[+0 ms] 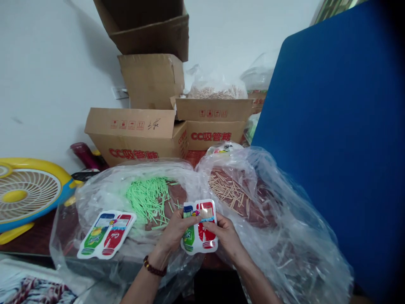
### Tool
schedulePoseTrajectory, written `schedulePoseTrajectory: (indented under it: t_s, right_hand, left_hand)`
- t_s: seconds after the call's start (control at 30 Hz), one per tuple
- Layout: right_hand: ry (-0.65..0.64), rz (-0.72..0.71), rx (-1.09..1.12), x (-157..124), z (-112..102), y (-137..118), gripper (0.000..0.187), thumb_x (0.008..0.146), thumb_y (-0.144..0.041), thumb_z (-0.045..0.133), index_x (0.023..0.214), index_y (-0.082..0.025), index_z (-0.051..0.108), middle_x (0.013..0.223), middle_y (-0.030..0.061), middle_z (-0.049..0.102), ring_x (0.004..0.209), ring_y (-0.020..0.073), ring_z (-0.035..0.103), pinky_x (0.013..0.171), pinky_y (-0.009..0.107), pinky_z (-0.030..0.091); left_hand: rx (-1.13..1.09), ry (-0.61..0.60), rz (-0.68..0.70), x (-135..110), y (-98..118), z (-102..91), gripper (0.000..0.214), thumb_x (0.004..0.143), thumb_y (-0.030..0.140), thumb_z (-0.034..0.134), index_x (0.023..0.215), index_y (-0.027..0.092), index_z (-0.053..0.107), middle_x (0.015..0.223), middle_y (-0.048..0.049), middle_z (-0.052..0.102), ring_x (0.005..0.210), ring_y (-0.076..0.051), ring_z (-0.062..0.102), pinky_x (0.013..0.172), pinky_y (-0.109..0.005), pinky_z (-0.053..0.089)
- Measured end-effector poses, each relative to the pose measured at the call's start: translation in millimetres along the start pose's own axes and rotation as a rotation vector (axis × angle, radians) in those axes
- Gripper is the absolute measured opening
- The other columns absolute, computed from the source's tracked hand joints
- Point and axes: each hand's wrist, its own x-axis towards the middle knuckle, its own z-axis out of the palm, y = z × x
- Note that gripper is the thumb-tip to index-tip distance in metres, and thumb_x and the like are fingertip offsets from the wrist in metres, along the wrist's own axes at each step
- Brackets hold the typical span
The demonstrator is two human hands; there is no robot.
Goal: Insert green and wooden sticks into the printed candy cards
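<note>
Both hands hold one small bottle-shaped twin packet [199,228], green on its left half and red on its right. My left hand [173,234] grips its left edge and wears a bead bracelet. My right hand [225,237] pinches its right side, where beige sticks show in the red pocket; green sticks show in the other. Behind the packet lies a clear bag of green sticks [149,198] and, to its right, a clear bag of beige sticks [228,191]. A second twin packet [106,234] rests on the plastic at the left.
Cardboard boxes [136,135] with red print stand stacked against the white wall, one holding a bag of beige sticks [217,91]. A yellow and blue fan [28,192] lies at the left. A blue chair back [335,139] fills the right side.
</note>
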Motion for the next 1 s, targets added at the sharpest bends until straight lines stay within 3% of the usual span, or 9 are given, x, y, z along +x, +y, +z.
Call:
schedulePoseTrajectory:
  t_s: [0.43, 0.63, 0.8, 1.0]
  right_hand:
    - [0.016, 0.039, 0.002, -4, -1, 5, 0.035, 0.056, -0.027, 0.084, 0.087, -0.016, 0.073, 0.079, 0.0037, 0.076, 0.066, 0.0176, 0.068, 0.068, 0.031, 0.053]
    - [0.063, 0.013, -0.045, -3, 2, 7, 0.032, 0.055, -0.029, 0.084, 0.082, -0.015, 0.074, 0.074, 0.0037, 0.075, 0.061, 0.0171, 0.067, 0.062, 0.029, 0.052]
    - [0.044, 0.036, -0.052, -2, 7, 7, 0.034, 0.054, -0.030, 0.085, 0.083, -0.016, 0.073, 0.075, 0.0030, 0.075, 0.063, 0.0179, 0.068, 0.065, 0.030, 0.053]
    - [0.023, 0.045, -0.037, 0, 13, 10, 0.034, 0.055, -0.030, 0.085, 0.084, -0.017, 0.073, 0.077, 0.0024, 0.075, 0.064, 0.0180, 0.068, 0.067, 0.031, 0.053]
  left_hand:
    - [0.212, 0.000, -0.010, -2, -1, -2.1, 0.023, 0.067, 0.029, 0.078, 0.078, 0.011, 0.068, 0.067, -0.0037, 0.071, 0.055, -0.014, 0.063, 0.053, -0.021, 0.047]
    - [0.120, 0.048, 0.023, -6, -5, -6.3, 0.023, 0.066, 0.027, 0.079, 0.080, 0.011, 0.068, 0.071, -0.0045, 0.072, 0.058, -0.015, 0.065, 0.057, -0.024, 0.051]
    - [0.074, 0.002, 0.033, -10, -2, -14.4, 0.025, 0.068, 0.024, 0.078, 0.086, 0.011, 0.069, 0.075, -0.0049, 0.073, 0.060, -0.016, 0.066, 0.059, -0.026, 0.053]
    - [0.046, 0.049, 0.038, -12, -1, -19.3, 0.029, 0.064, 0.023, 0.080, 0.088, 0.012, 0.068, 0.075, -0.0049, 0.074, 0.059, -0.016, 0.067, 0.058, -0.026, 0.054]
